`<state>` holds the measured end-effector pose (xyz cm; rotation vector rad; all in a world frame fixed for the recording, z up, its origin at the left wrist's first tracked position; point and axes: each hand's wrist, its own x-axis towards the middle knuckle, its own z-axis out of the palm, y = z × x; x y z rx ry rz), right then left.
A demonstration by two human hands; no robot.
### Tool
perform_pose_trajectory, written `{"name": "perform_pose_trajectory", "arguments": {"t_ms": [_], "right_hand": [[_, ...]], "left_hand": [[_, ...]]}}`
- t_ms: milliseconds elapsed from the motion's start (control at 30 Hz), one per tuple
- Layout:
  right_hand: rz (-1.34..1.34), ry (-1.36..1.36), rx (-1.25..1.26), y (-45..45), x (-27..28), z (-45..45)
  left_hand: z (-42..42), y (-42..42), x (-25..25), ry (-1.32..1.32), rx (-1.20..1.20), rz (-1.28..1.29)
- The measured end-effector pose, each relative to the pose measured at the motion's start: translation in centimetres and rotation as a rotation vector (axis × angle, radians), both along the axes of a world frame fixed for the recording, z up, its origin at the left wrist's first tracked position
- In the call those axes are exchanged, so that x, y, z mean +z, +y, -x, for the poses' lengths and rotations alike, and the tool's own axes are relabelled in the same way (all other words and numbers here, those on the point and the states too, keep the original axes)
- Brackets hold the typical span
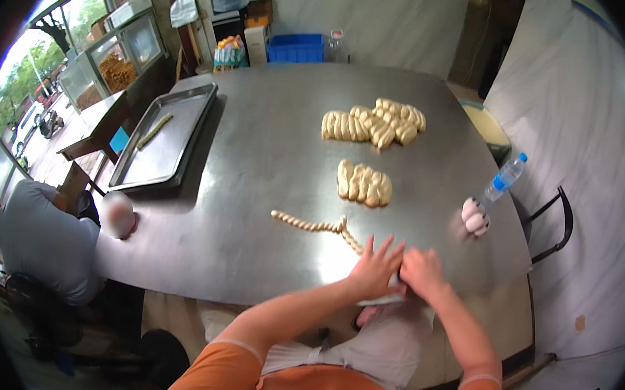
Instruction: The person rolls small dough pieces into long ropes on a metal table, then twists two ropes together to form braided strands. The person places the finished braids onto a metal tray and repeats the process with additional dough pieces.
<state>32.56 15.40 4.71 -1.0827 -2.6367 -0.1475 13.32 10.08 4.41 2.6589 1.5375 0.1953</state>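
Observation:
My left hand (377, 270), fingers spread, is at the table's near edge, beside the lower end of a twisted dough strand (352, 240). Touching or nearly touching it on the right is my right hand (422, 272), its fingers curled; whether it holds something is hidden. A longer twisted dough rope (307, 224) runs left from the strand's upper end. Beyond them lies a block of dough pieces (364, 184) side by side, and farther back a larger group of dough pieces (373, 123). One thin twisted strip (155, 131) lies on a metal baking tray (174, 146).
The steel table (261, 116) spans the view. A plastic water bottle (503, 180) and a pale, dark-tipped object (475, 217) are at its right side. A chair (558, 229) stands beyond. Another person (49, 240) sits at the far left. A blue crate (296, 49) is behind the table.

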Motion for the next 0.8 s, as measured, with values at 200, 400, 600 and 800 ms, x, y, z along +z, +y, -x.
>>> {"name": "perform_pose_trajectory", "arguments": {"t_ms": [200, 400, 600, 800], "right_hand": [[0.076, 0.1, 0.016, 3.6, 0.3, 1.5], [0.18, 0.149, 0.183, -6.4, 2.5, -0.2], [0.255, 0.184, 0.282, -3.7, 2.2, 1.1], [0.289, 0.099, -0.16, 1.7, 5.3, -0.8]], "left_hand": [[1.4, 4.1, -1.2, -0.089, 0.046, 0.005], [8.1, -7.5, 0.1, -0.28, -0.159, 0.182], [27.5, -1.9, -1.1, -0.064, 0.321, -0.256], [38.4, -4.0, -0.4, -0.06, 0.588, -0.224]]}}
